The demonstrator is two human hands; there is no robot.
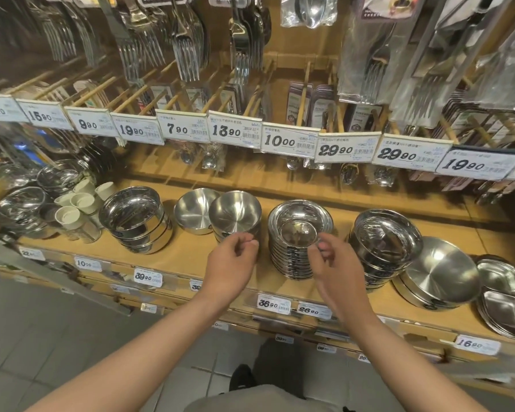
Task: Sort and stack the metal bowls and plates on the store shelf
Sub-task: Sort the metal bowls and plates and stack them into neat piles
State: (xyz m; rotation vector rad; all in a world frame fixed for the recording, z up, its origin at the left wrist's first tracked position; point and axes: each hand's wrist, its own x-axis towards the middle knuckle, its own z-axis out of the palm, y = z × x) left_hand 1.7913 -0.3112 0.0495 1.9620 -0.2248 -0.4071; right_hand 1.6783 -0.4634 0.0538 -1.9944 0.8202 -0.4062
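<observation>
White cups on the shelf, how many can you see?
5 at least, clustered at the left: cups. More may be hidden behind.

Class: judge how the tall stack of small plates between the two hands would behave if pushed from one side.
The plate stack is tall and narrow, so it probably leans or topples. Polished steel looks slippery, so upper plates may slide off. Being metal, they would likely clatter, not break.

We see bare wooden shelf in front of the brushed bowls and between stacks; overhead, the price-tag rail and hanging spoons crowd the way in.
</observation>
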